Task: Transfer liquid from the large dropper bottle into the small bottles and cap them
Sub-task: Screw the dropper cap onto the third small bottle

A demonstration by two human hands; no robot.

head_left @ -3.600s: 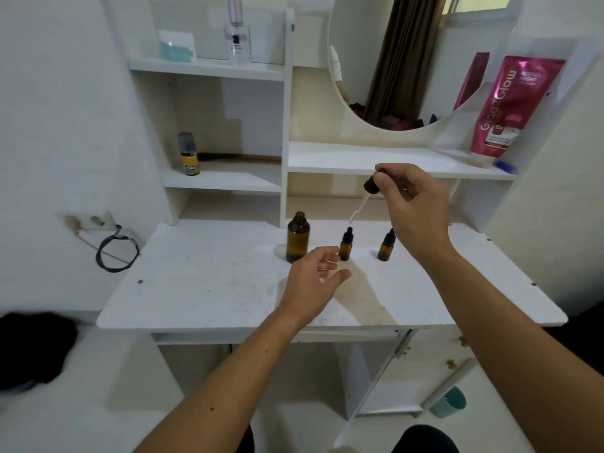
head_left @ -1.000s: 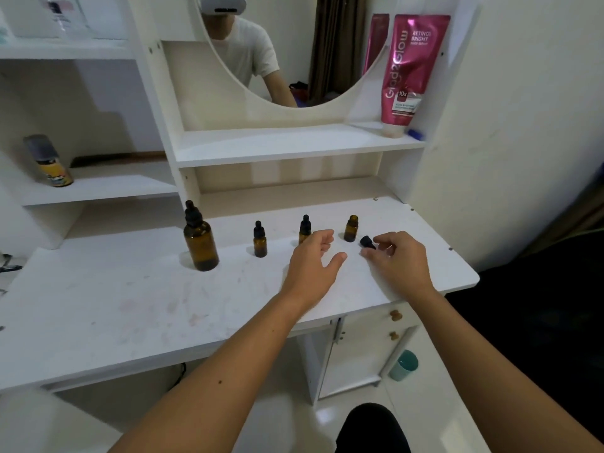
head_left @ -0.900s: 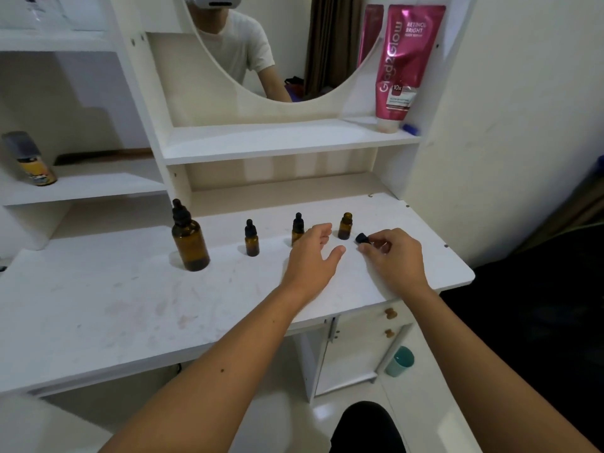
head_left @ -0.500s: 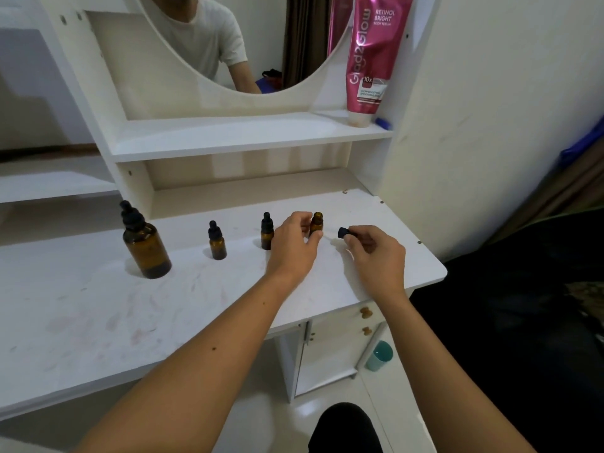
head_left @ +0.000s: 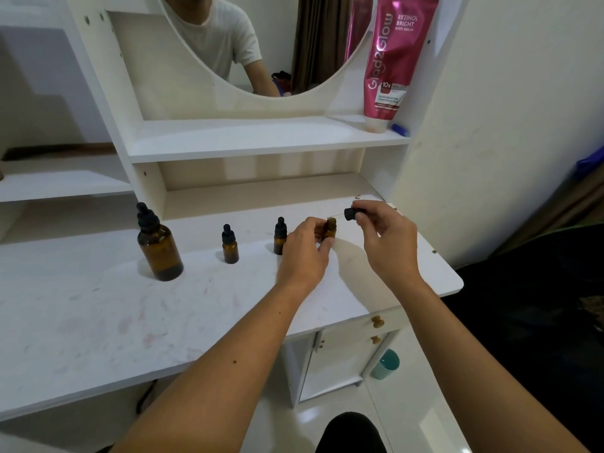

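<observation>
A white vanity table [head_left: 98,308] is seen bearing a large amber dropper bottle [head_left: 159,248], capped and upright, which serves as the landmark. To its right two capped small amber bottles [head_left: 230,245] [head_left: 279,237] are set in a row, and farthest right an uncapped small bottle [head_left: 330,228] is gripped upright on the tabletop between thumb and fingers of the left hand [head_left: 305,253]. Just right of that open bottle, a black dropper cap [head_left: 353,213] is pinched in the fingertips of the right hand [head_left: 389,243], raised off the table.
</observation>
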